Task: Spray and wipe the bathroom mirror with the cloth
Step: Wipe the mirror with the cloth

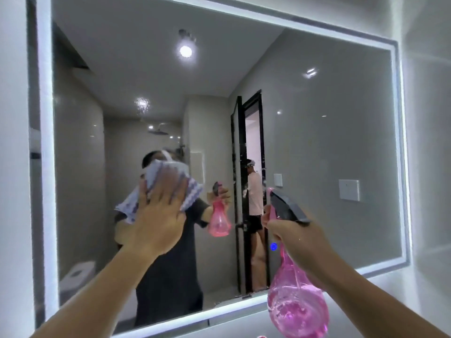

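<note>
A large mirror (pixel 317 132) with a lit white border fills the wall ahead. My left hand (pixel 158 215) lies flat on a white cloth with purple stripes (pixel 192 191), pressing it against the glass left of centre. My right hand (pixel 292 237) grips the neck of a pink spray bottle (pixel 295 301) with a dark grey trigger head (pixel 285 208), held in front of the lower right part of the mirror, nozzle toward the glass.
The mirror reflects me, the cloth and the bottle, a shower area, a toilet (pixel 78 272) at lower left and a black-framed door (pixel 249 191) with a second person standing in it. A small blue light (pixel 273 246) glows on the glass. White walls flank the mirror.
</note>
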